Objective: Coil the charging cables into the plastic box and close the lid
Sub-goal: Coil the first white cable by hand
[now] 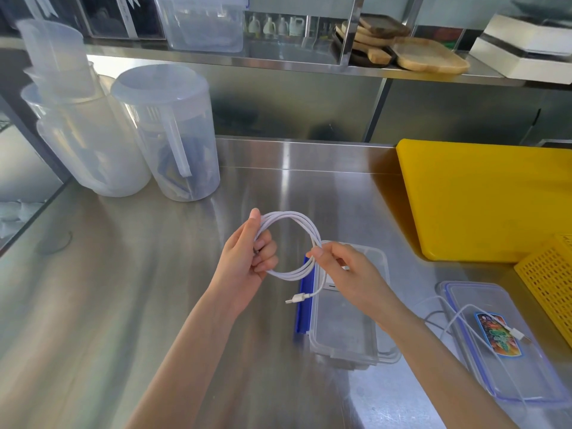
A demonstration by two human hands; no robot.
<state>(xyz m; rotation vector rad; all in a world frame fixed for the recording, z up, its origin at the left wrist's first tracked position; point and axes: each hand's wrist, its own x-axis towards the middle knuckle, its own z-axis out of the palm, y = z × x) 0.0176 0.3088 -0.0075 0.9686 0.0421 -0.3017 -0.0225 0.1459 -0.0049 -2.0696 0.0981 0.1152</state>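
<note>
A white charging cable (291, 216) is wound into a round coil held above the steel counter. My left hand (247, 258) grips the coil's left side. My right hand (343, 267) pinches its right side between thumb and fingers. The cable's plug end (298, 298) dangles loose below the coil. Under my right hand stands the clear plastic box (343, 329) with a blue clip (305, 301) on its left side, open on top. Its lid (507, 366), with a colourful sticker, lies to the right, and a second white cable (458, 317) lies loose across it.
Two translucent pitchers (167, 131) stand at the back left. A yellow cutting board (486, 199) lies at the back right, with a yellow perforated basket (551, 280) at the right edge. A steel shelf (309, 65) above carries containers and wooden boards.
</note>
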